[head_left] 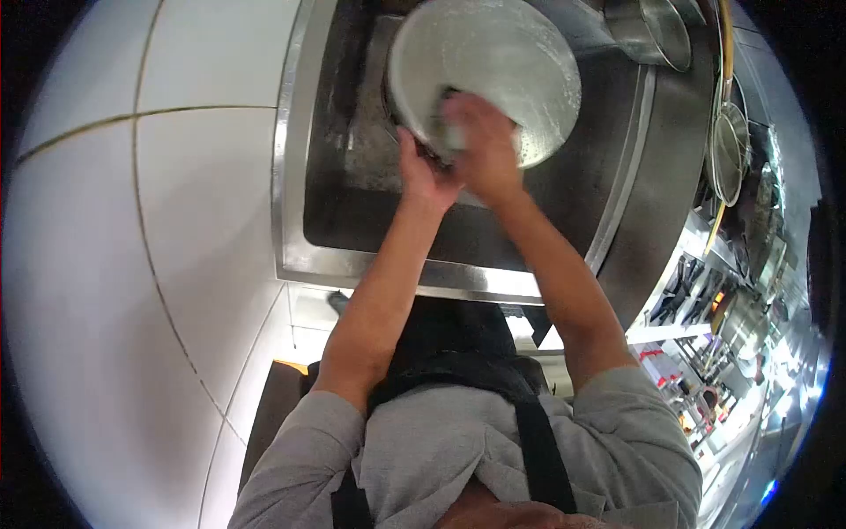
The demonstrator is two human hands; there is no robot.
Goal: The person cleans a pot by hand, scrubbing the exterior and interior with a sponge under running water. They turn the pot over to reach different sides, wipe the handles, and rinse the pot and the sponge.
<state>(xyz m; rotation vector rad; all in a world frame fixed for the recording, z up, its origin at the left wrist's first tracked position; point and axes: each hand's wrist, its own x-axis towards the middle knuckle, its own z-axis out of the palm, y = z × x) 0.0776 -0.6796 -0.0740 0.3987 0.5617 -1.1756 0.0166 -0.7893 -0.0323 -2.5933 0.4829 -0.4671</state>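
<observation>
A large round metal pan (pixel 480 53) is tilted up over the sink (pixel 458 273), its pale, wet-streaked flat face towards me. At the pan's lower left edge, my left hand (pixel 427 179) grips the rim, thumb up along the side and the other fingers hidden behind. Against the lower part of the face presses my right hand (pixel 486 145), closed and smeared by motion. From under its fingers shows a dark scouring pad (pixel 448 95), too blurred for detail.
White tiled wall (pixel 203 194) borders the sink on the left. A steel pot (pixel 648 33) sits at the upper right. Mesh strainers (pixel 728 154) hang along the right side. Shelves with utensils (pixel 692 295) stand farther right, and the sink's steel front edge runs close to my body.
</observation>
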